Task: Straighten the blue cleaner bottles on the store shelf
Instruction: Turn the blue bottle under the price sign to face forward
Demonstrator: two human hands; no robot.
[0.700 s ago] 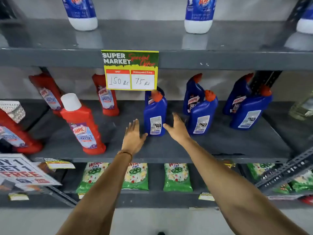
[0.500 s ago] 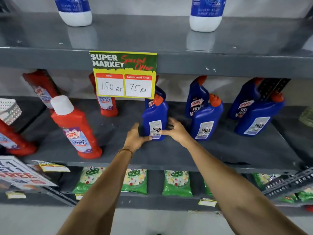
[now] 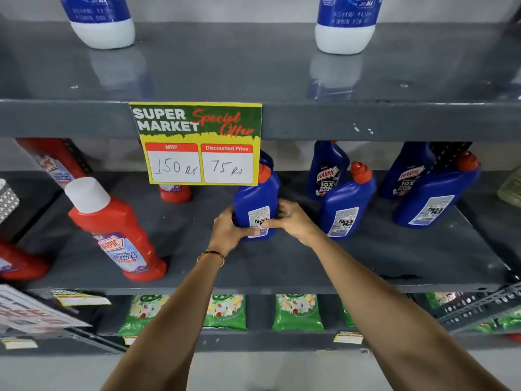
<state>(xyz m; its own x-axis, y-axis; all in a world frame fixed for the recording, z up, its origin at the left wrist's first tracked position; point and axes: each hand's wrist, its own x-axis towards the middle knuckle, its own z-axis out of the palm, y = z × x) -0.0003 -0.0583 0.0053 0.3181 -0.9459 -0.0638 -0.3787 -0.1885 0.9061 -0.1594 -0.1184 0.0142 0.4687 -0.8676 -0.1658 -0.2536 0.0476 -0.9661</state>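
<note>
Grey metal shelf (image 3: 338, 258) holds the blue bottle (image 3: 255, 204) just below the price sign (image 3: 197, 142); left hand (image 3: 228, 235) and right hand (image 3: 293, 220) press around its base. Twisting too briskly could knock the neighbouring blue bottle (image 3: 348, 201) right of the sign.

Red bottles (image 3: 118, 232), price sign (image 3: 197, 143), green packets (image 3: 297, 311)

Sitting on the shelves: five blue bottles (image 3: 256, 204), four red bottles (image 3: 118, 230), two white-based bottles (image 3: 345, 26), one price sign (image 3: 197, 142), and several green packets (image 3: 297, 313), partly hidden.
</note>
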